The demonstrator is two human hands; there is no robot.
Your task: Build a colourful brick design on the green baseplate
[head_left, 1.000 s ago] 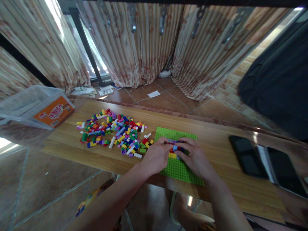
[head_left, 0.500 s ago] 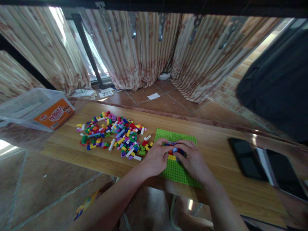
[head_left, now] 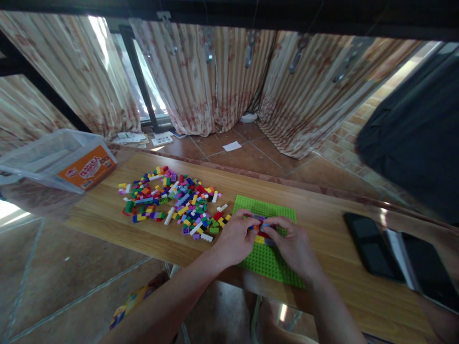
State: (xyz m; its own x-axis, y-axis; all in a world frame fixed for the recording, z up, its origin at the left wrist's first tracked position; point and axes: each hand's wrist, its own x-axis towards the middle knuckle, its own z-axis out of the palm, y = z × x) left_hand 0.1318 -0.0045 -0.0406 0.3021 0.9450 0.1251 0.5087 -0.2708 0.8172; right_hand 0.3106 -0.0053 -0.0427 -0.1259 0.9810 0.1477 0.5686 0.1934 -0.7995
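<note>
A green studded baseplate (head_left: 267,268) lies under both hands, with a low build of toy bricks (head_left: 260,239) on it, yellow at the near side, red and purple-grey behind. My left hand (head_left: 234,239) is at the build's left side, thumb and index finger closed near an orange and blue spot; what they grip is mostly hidden. From the right, my right hand (head_left: 292,242) pinches a small light blue brick (head_left: 264,225) over the middle of the build. The fingers cover much of the build. Left of the baseplate spreads a loose pile of many-coloured bricks (head_left: 182,203).
A clear plastic box (head_left: 53,160) with an orange label stands at the table's left end. On the right lie a black phone (head_left: 373,246) and another dark device (head_left: 428,267) beside a white strip. The wooden table (head_left: 322,229) is narrow; curtains hang beyond it.
The view has shifted slightly, so everything sits a little lower and further right. My right fingers have lifted and drawn apart a little from the left ones, uncovering more of the red bricks.
</note>
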